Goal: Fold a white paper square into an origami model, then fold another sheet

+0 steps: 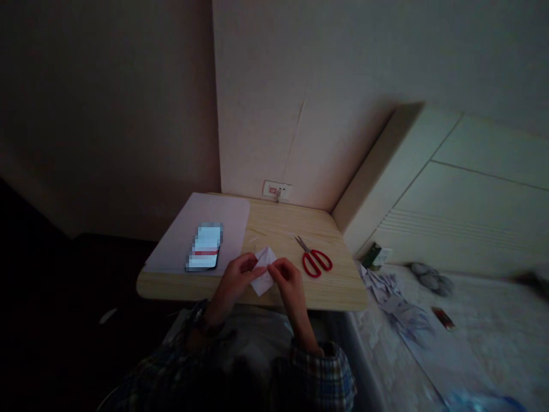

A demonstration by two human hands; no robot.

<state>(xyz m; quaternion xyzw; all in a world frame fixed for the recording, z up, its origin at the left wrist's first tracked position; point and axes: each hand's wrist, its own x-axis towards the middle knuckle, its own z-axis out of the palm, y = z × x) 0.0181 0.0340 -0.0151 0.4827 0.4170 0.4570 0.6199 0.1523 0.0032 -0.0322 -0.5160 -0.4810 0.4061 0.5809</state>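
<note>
A small piece of folded white paper point(262, 281) is held between my two hands above the front of a light wooden table point(338, 289). It has creases and a pointed top and bottom. My left hand point(237, 276) pinches its left edge, thumb lying over the paper. On the opposite edge, the thumb and fingers of my right hand point(288, 277) are closed on it. Red-handled scissors point(315, 260) lie to the right of my right hand, blades pointing up and left, apart from it.
Left on the table, a phone point(205, 246) with a lit, blurred screen rests on a large white sheet point(182, 223). A wall socket point(278, 190) sits behind the table. To the right, a bed point(484, 303) holds paper scraps point(397, 306) and a grey bundle point(431, 278).
</note>
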